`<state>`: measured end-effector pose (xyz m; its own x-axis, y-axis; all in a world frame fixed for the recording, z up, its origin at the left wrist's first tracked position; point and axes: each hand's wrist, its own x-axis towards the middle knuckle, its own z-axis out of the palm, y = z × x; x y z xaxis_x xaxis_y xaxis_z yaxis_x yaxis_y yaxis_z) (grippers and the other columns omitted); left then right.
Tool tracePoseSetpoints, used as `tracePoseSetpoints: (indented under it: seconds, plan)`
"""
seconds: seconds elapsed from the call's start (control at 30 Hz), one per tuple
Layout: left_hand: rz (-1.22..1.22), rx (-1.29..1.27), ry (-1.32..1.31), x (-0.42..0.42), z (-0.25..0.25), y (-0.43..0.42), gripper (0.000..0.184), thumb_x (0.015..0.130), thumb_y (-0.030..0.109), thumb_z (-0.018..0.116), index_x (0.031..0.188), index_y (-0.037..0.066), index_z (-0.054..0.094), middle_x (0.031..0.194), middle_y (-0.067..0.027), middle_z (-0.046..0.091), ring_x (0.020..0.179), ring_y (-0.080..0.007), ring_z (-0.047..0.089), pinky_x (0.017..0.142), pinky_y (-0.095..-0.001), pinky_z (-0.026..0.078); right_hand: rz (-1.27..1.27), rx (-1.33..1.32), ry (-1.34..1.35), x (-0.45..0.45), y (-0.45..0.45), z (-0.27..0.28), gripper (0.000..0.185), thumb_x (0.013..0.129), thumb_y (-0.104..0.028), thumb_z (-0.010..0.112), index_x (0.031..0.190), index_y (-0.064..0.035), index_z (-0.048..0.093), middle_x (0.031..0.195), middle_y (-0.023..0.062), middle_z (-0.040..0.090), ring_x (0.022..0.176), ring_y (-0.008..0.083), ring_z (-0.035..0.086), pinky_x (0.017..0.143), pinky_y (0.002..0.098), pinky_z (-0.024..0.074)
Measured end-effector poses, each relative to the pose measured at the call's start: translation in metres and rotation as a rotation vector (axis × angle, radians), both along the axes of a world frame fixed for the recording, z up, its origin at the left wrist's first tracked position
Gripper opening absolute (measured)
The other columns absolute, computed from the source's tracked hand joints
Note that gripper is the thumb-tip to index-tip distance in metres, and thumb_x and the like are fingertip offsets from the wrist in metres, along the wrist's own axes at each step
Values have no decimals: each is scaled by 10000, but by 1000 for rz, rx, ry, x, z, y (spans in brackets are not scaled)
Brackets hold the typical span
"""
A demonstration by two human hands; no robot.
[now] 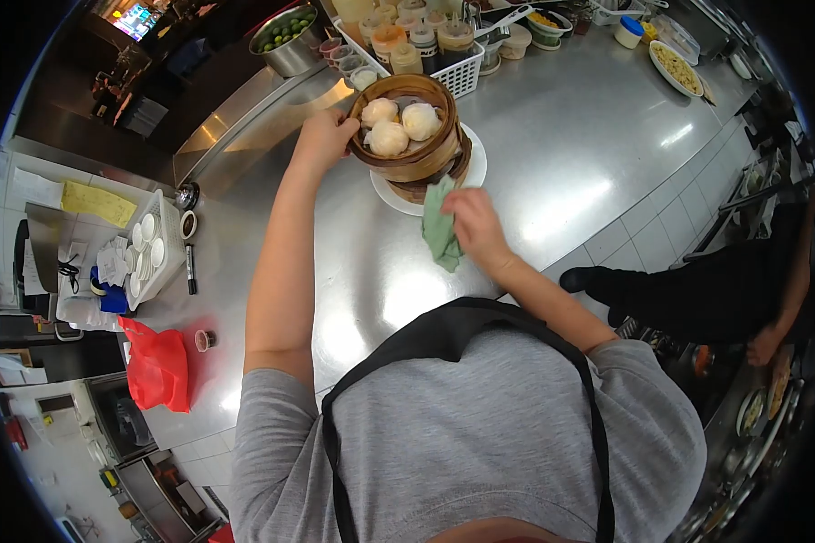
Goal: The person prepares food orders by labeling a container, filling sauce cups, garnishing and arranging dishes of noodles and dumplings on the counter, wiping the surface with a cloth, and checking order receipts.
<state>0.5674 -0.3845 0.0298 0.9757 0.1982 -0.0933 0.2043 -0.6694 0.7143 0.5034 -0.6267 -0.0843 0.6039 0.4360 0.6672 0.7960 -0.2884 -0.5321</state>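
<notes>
Three pale dumplings (388, 138) lie in a round bamboo steamer basket (407, 166), tilted above a white plate (476, 165). Beneath that basket, another bamboo piece (463, 167) rests on the plate. My left hand (324, 139) grips the upper basket by its left rim, fingers closed. Just below and right of the plate, my right hand (476, 223) is closed on a green cloth (440, 230), which hangs down over the steel counter.
A white basket (463, 77) of sauce bottles stands behind the steamer, beside a metal pot (290, 56) of green fruit. Cups fill a white tray (161, 276) at left, near a red bag (157, 366). Another person (697, 294) stands at right; a food plate (675, 70) sits at back right.
</notes>
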Motion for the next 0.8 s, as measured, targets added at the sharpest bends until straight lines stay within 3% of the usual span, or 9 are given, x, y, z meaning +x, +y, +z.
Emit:
tracePoseSetpoints:
  seconds: [0.07,0.17,0.53,0.63,0.7,0.8]
  plan:
    - [-12,0,-28,-2,-3,-3,250,787,165,538,838,-72,600,628,-114,594,513,-154,575,502,-283,466,-113,42,33,6,-3,4,237,651,30,543,869,-63,544,956,67,531,892,251,491,756,365,403]
    - [-50,37,-65,-1,0,-10,257,777,151,541,905,-60,614,607,-110,590,495,-152,563,501,-287,454,-139,-81,6,19,-6,-1,255,640,55,540,869,-57,546,930,78,525,866,268,492,737,371,413]
    - [-67,85,45,-4,-19,-15,305,768,164,543,999,-22,618,653,-159,619,537,-188,610,550,-307,479,212,-38,281,-11,-15,11,145,654,-5,527,795,-39,536,806,81,491,819,260,494,722,341,420]
    - [-11,7,14,-7,-28,-11,329,770,171,547,1035,-17,603,706,-178,632,609,-235,633,610,-327,492,198,-11,318,-14,-15,16,144,658,-5,523,797,-40,541,810,76,497,802,249,501,708,332,426]
    - [-78,184,-201,-7,-32,-11,346,771,176,558,1059,-13,588,775,-195,640,707,-291,636,687,-350,493,210,3,324,-11,-13,23,141,662,-6,523,798,-39,542,809,74,499,793,244,504,700,328,429]
    - [-14,193,-214,-2,-32,-16,355,766,170,568,1073,-7,577,830,-200,640,785,-323,625,740,-368,483,226,5,345,-13,-12,28,141,669,-7,522,805,-36,545,801,76,498,780,239,509,691,322,433]
